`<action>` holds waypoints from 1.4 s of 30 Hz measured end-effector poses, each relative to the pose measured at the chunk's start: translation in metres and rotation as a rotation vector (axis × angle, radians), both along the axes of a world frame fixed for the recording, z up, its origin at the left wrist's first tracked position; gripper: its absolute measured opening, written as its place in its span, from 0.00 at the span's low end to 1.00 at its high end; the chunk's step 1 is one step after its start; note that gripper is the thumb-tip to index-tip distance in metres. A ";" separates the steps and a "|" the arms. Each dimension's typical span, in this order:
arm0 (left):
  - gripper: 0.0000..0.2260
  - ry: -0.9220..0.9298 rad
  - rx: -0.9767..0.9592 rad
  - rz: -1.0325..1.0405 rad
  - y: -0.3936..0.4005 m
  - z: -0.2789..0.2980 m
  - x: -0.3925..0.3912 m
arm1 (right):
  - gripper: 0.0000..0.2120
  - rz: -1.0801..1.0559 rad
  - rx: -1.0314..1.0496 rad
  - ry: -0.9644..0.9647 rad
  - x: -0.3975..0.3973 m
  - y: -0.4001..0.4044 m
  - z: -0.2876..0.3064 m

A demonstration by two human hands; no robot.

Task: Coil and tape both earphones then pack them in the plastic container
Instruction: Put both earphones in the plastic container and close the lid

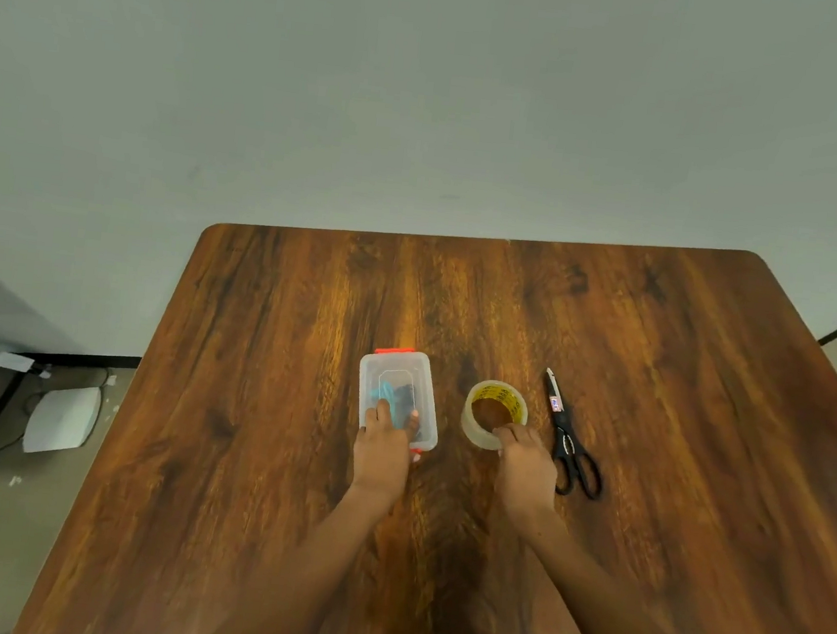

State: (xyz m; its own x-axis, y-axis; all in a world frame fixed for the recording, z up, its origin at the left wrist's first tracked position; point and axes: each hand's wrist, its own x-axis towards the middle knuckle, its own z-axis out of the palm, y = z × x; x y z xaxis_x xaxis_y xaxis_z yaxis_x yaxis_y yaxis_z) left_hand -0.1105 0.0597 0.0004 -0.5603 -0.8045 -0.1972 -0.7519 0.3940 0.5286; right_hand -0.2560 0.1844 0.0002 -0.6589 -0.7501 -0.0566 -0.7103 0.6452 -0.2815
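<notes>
On the wooden table (656,393), head view, one listing: the container (397,397), clear plastic with red clips at its far and near ends, lid on, sits centre-left; through the lid you can make out a blue earphone (383,392) and a dark earphone (406,393) inside, detail too blurred to confirm tape. Your left hand (382,450) lies over the container's near end, fingers fairly straight and pressing on the lid, thumb at the right edge. Your right hand (525,462) has its fingers curled onto the near rim of the tape roll (495,414), just right of the container; whether it grips or merely touches, you cannot tell. Scissors (566,435) lie closed beside the roll, untouched. Step judged: final one, closing the packed container. Next move likely calls for firm downward pressure and snapping the near clip shut.
</notes>
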 end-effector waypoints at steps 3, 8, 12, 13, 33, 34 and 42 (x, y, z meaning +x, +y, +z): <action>0.25 0.009 0.003 -0.031 -0.005 0.000 0.001 | 0.17 0.029 0.035 0.003 -0.007 -0.007 0.000; 0.27 0.083 0.052 0.036 -0.010 0.005 0.005 | 0.16 0.093 0.026 -0.033 -0.014 -0.021 -0.002; 0.27 0.107 0.062 0.023 -0.009 0.006 0.008 | 0.16 0.136 0.014 -0.041 -0.011 -0.028 -0.004; 0.27 0.104 0.062 0.019 -0.009 0.007 0.008 | 0.16 0.147 0.004 -0.046 -0.010 -0.026 -0.005; 0.25 0.013 -0.056 -0.057 -0.011 -0.002 0.010 | 0.19 0.069 -0.088 -0.087 -0.013 -0.003 -0.022; 0.25 -0.014 -0.088 -0.092 -0.012 -0.005 0.011 | 0.19 0.036 -0.067 -0.075 -0.015 0.003 -0.024; 0.24 -0.080 -0.186 -0.170 -0.017 -0.022 0.015 | 0.21 -0.199 0.274 -0.038 -0.033 0.035 -0.044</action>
